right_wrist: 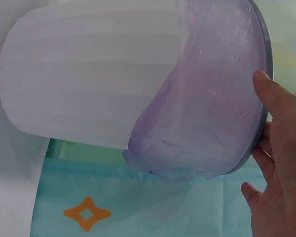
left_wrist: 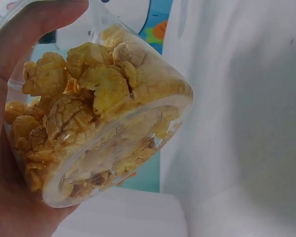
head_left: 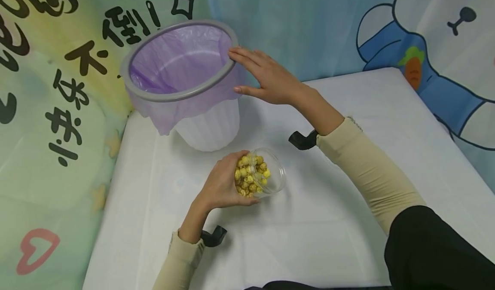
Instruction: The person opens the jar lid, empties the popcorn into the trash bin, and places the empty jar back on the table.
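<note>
My left hand grips a clear plastic jar round its side, thumb and fingers on opposite sides. Yellow popcorn fills much of it, heaped toward the base. The jar lies tilted above the table, its clear rim end facing right; the left wrist view shows its round base and popcorn pressed on the wall. My right hand is at the right side of a white trash bin, fingers stretched out with the tips at its grey rim. A purple bag lines the bin and folds over the outside.
The bin stands at the back left of a white-covered table. Printed cloth backdrops rise behind and to the left of the table. Black wrist mounts stick out from both forearms.
</note>
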### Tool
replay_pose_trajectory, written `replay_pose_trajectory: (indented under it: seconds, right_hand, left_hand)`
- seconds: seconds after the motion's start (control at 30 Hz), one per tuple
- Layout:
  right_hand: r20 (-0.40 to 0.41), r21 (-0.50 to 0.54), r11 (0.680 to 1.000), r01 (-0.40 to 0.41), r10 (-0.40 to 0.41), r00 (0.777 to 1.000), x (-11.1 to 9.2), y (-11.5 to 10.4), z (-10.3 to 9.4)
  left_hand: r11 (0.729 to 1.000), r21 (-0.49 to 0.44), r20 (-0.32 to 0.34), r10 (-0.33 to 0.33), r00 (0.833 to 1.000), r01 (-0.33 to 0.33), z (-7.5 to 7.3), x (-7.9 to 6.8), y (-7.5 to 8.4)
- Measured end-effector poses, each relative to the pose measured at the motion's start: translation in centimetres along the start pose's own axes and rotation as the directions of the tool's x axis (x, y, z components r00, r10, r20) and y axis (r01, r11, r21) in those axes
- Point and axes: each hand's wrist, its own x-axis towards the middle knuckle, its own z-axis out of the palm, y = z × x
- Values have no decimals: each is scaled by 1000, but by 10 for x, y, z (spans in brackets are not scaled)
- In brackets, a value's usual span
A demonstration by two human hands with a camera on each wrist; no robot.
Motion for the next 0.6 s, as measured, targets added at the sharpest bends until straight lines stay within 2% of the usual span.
replay_pose_trajectory:
  seconds: [0.2,0.37,0.47,0.6]
  right_hand:
    - [-16,18,1000,-10,10,1000,0,1,3]
    - [-31,42,999,-16,18,999,0,1,5]
    - [-61,60,998,-20,24,998,1,1,8]
    - [-153,126,992,-24,43,987,5,-1,15]
  left_hand:
    - [1000,-9,-42,-20,999,19,-23,-2,-1]
    - [1000,-2,-143,-21,990,21,-57,-5,5]
    - [1000,21,-225,-8,974,13,-81,-6,11]
    - [998,64,-334,13,943,9,-115,-6,18]
